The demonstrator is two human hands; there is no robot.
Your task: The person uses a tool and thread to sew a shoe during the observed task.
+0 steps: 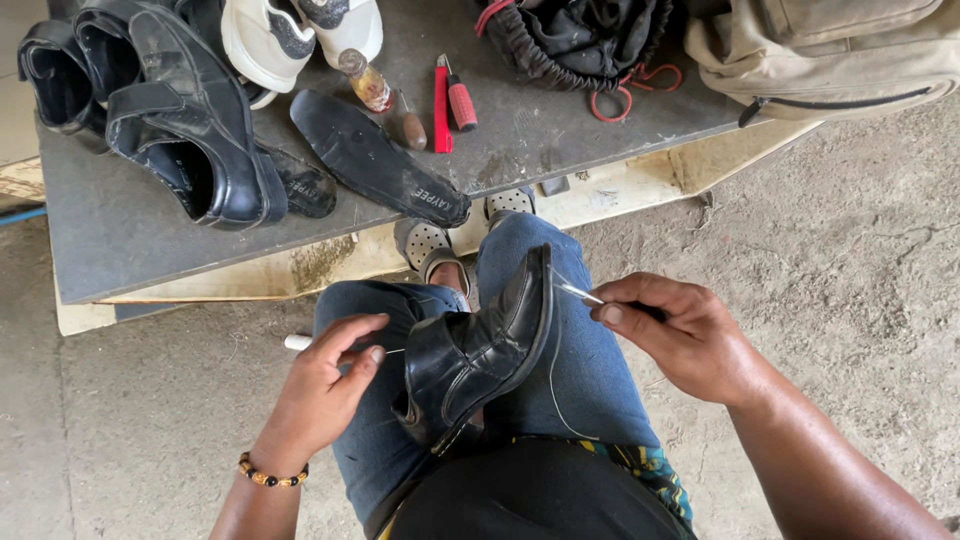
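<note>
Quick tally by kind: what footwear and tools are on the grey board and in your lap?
Black leather shoes: 3 (two on board, one on lap)
White sneakers: 2
Loose black soles: 2
Red-handled tools: 2
Total: 9

Far left on the grey board [120, 250] sit black shoes [170, 110]; a loose sole [375, 160], red tool [442, 105] and tan bag [830, 45] lie rightward.

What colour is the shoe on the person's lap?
Black. The shoe shows best in the head view, between the left hand and right hand.
</note>
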